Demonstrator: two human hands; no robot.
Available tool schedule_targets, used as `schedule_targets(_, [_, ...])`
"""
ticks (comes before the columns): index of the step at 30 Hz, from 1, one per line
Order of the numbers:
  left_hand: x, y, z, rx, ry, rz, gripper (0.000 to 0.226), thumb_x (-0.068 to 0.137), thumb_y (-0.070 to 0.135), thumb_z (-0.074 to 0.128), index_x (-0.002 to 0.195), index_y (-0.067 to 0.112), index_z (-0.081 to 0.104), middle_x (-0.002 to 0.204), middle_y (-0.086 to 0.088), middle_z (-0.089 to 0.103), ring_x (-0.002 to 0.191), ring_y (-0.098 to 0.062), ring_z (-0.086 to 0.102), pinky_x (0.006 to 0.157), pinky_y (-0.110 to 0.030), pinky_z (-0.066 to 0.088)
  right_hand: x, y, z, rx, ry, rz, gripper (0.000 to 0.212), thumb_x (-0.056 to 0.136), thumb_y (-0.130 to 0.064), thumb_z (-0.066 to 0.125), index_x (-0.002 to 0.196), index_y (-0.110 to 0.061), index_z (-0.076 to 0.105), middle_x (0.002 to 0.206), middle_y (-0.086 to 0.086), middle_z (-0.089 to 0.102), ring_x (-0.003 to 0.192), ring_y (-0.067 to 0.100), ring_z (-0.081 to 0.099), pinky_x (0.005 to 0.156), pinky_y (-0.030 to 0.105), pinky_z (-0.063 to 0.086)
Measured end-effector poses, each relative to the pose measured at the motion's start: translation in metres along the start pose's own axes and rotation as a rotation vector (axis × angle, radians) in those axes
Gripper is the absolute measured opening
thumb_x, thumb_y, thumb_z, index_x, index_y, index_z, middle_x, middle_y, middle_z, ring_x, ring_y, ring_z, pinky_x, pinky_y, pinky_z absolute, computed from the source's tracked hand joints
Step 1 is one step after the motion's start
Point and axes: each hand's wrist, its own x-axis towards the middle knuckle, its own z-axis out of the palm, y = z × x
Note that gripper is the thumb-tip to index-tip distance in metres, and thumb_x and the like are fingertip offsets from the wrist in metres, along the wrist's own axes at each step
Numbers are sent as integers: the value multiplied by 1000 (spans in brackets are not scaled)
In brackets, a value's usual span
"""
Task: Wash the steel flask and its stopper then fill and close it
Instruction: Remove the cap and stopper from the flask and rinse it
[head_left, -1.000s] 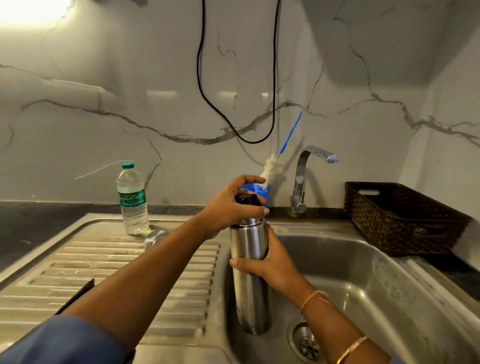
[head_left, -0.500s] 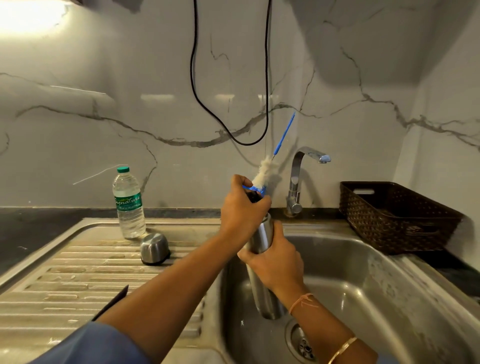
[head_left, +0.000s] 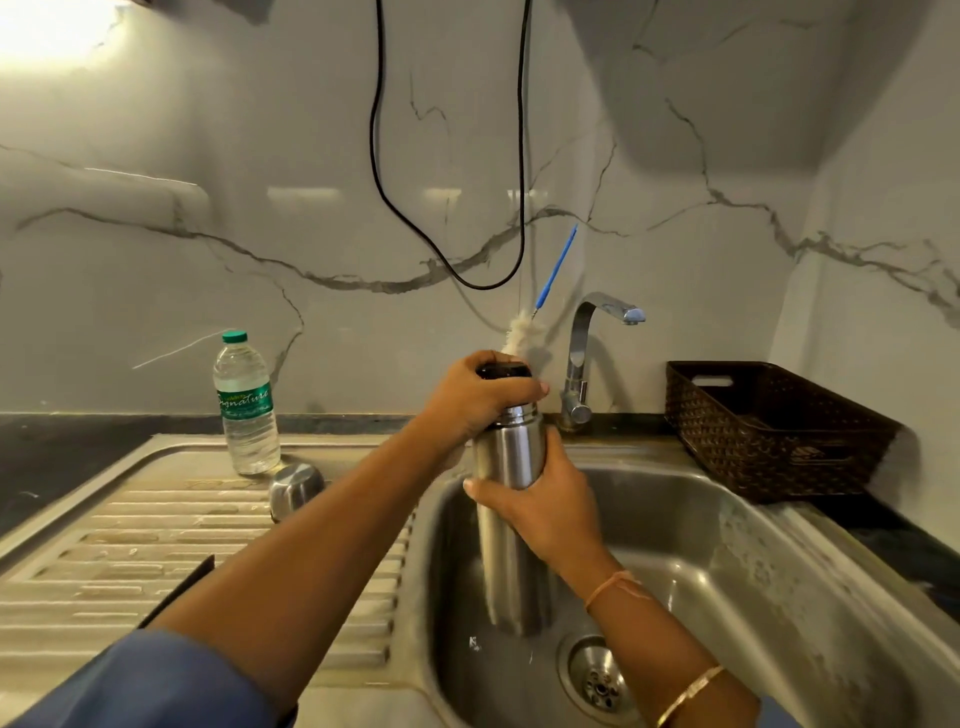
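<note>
Over the sink, the right hand clasps the flask; the left hand grips its stopper at twelve o'clock, best twisted squarely.

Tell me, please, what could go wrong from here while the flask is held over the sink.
1. The right grip holds the smooth steel flask only round its upper body; if the left grip twists the stopper, it might slip into the sink.
2. The bottle brush stands right behind the left grip and could get knocked.
3. The steel cap on the drainboard sits near the left arm; a nudge may roll it.
</note>
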Motion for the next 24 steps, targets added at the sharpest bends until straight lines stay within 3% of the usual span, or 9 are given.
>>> schedule_targets(3, [-5, -9, 17, 17, 149, 65, 41, 74, 21, 79, 106, 18, 54, 94, 1, 63, 81, -11, 62, 72, -24, 52, -3, 2, -2, -173, 131, 0, 78, 61, -49, 80, 126, -35, 40, 101, -10, 63, 87, 15, 63, 82, 34, 54])
schedule_targets(8, [-7, -4, 0, -122, -283, -14, 50, 81, 1, 65, 125, 23, 52, 122, -4, 57, 101, -17, 60, 79, -25, 52, 2, 16, -23, 331, -239, 46, 73, 52, -29, 88, 113, -33, 49, 107, -1, 63, 98, 20, 63, 84, 33, 55])
schedule_targets(11, [-4, -1, -15, -167, -416, -28, 53, 78, 2, 67, 125, 23, 54, 122, -3, 62, 111, -21, 60, 86, -30, 51, -2, 13, -23, 366, -331, 31, 75, 47, -35, 84, 114, -28, 51, 103, -1, 64, 93, 16, 65, 78, 27, 55])
schedule_targets(14, [-7, -1, -3, 57, -171, 48, 38, 85, 12, 66, 121, 18, 54, 107, 0, 62, 99, -17, 60, 80, -25, 52, -6, 5, -11, 111, -78, 11, 60, 59, -40, 84, 107, -36, 48, 98, -12, 64, 87, 11, 64, 75, 25, 53])
schedule_targets(17, [-13, -10, 19, 239, 120, 171, 39, 88, 20, 65, 121, 18, 45, 102, 4, 57, 93, -12, 59, 75, -16, 49, -7, 9, -2, -213, 108, 29, 74, 56, -60, 75, 118, -36, 43, 99, -10, 65, 87, 17, 65, 80, 37, 54])
schedule_targets(19, [-12, -15, 17, 245, -5, 154, 48, 92, 16, 58, 134, 18, 36, 119, -3, 54, 107, -17, 57, 83, -20, 47, -6, 17, -6, -111, 64, 36, 80, 48, -65, 73, 117, -36, 46, 100, -10, 66, 89, 15, 65, 81, 38, 55])
schedule_targets(21, [-12, -7, 2, 111, -286, 35, 50, 94, 3, 50, 139, 18, 34, 131, -9, 49, 117, -22, 52, 94, -27, 46, -3, 24, -13, 112, -43, 23, 76, 44, -59, 77, 112, -38, 49, 102, -10, 65, 90, 13, 65, 80, 33, 57])
schedule_targets(24, [-12, -1, -17, -72, -450, -36, 49, 91, -10, 44, 133, 16, 44, 125, -7, 55, 113, -19, 55, 96, -30, 47, -2, 26, -17, 271, -173, 9, 68, 52, -37, 87, 109, -38, 49, 103, -6, 65, 91, 12, 65, 75, 24, 56])
